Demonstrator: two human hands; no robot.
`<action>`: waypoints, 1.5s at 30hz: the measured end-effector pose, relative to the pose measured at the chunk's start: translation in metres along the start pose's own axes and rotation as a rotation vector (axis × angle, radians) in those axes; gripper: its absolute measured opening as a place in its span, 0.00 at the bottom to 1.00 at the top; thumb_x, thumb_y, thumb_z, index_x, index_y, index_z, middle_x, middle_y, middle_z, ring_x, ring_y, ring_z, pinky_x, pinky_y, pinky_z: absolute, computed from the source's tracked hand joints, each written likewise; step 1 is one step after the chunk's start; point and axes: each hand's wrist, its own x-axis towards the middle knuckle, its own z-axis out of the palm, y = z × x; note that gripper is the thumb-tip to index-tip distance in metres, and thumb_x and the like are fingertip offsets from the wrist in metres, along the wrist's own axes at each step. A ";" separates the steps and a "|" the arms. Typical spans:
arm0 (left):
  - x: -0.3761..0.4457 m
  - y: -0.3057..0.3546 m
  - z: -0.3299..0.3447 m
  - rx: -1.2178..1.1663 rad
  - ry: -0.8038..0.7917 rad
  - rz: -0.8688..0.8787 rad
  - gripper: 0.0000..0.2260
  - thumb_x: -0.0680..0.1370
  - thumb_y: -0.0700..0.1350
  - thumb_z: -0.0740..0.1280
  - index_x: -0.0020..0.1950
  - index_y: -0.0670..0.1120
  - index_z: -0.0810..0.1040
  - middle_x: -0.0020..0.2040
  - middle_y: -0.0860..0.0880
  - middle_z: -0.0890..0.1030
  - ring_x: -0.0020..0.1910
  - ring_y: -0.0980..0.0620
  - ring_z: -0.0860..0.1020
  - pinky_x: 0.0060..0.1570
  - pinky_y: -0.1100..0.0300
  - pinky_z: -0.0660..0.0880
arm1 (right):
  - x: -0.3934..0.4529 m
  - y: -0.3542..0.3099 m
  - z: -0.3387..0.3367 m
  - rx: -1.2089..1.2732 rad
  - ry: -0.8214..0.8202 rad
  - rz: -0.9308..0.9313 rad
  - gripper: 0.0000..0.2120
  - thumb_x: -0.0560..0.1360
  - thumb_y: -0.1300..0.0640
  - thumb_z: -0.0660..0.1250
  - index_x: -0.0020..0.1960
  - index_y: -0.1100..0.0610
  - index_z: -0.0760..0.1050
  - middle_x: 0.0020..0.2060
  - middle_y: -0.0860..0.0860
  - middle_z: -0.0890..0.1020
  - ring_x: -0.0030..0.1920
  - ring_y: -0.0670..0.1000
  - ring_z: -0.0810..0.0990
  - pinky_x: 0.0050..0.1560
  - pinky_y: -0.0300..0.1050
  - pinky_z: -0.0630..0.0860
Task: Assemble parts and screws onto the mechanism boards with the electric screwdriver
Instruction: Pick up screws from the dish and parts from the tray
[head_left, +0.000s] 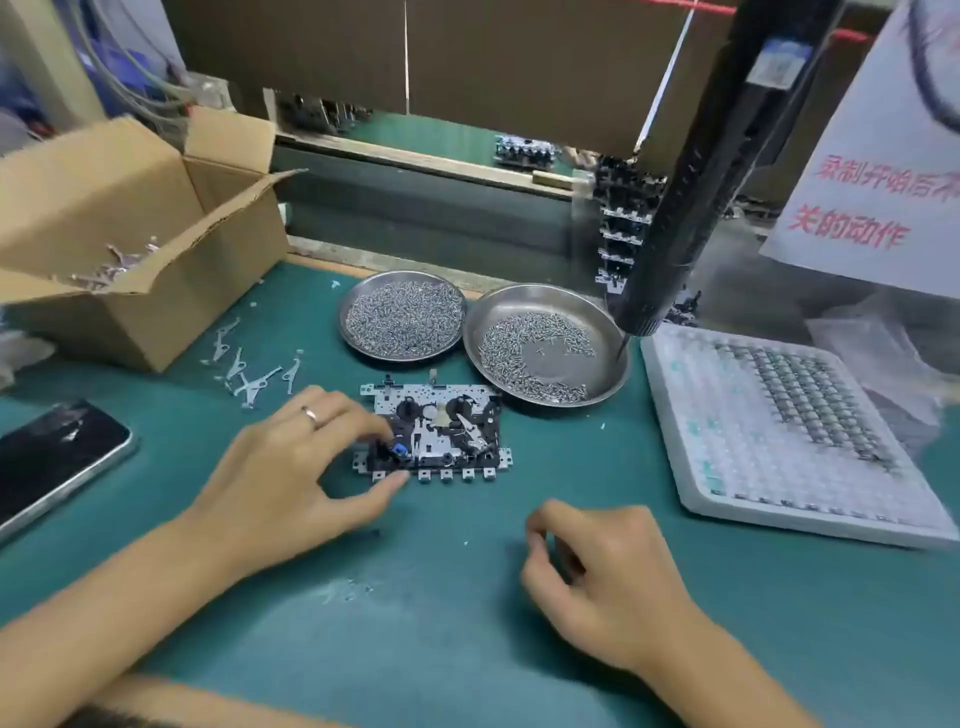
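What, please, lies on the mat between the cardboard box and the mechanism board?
In the head view, loose metal lever parts lie scattered on the green mat between the cardboard box and the mechanism board.

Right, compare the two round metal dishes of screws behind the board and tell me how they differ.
The left dish is packed: screws cover its whole floor. The right dish is only part full, with a bare patch in its middle and screws ringed round it. The right dish looks larger and sits nearer the board; the screwdriver tip hangs over its right rim. Both are shallow, round and shiny steel on the green mat.
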 end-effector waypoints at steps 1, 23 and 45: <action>0.005 -0.005 0.004 -0.019 -0.022 -0.057 0.22 0.70 0.63 0.64 0.54 0.48 0.80 0.48 0.54 0.77 0.47 0.55 0.74 0.46 0.59 0.75 | 0.009 0.002 0.008 -0.028 0.027 0.021 0.11 0.68 0.55 0.59 0.32 0.59 0.74 0.19 0.47 0.64 0.21 0.50 0.62 0.19 0.41 0.66; 0.025 0.017 0.036 -0.204 0.020 -0.058 0.14 0.72 0.58 0.66 0.44 0.49 0.83 0.47 0.53 0.77 0.47 0.49 0.75 0.37 0.50 0.77 | 0.044 0.033 0.032 0.336 -0.090 0.189 0.04 0.70 0.62 0.70 0.43 0.60 0.82 0.44 0.51 0.78 0.50 0.51 0.74 0.53 0.36 0.67; 0.026 0.020 0.038 -0.609 -0.090 -0.289 0.04 0.66 0.50 0.73 0.35 0.51 0.82 0.47 0.53 0.76 0.48 0.52 0.74 0.50 0.67 0.69 | 0.045 0.037 0.029 0.520 -0.118 0.322 0.08 0.71 0.60 0.66 0.42 0.59 0.84 0.37 0.47 0.76 0.45 0.48 0.72 0.47 0.39 0.66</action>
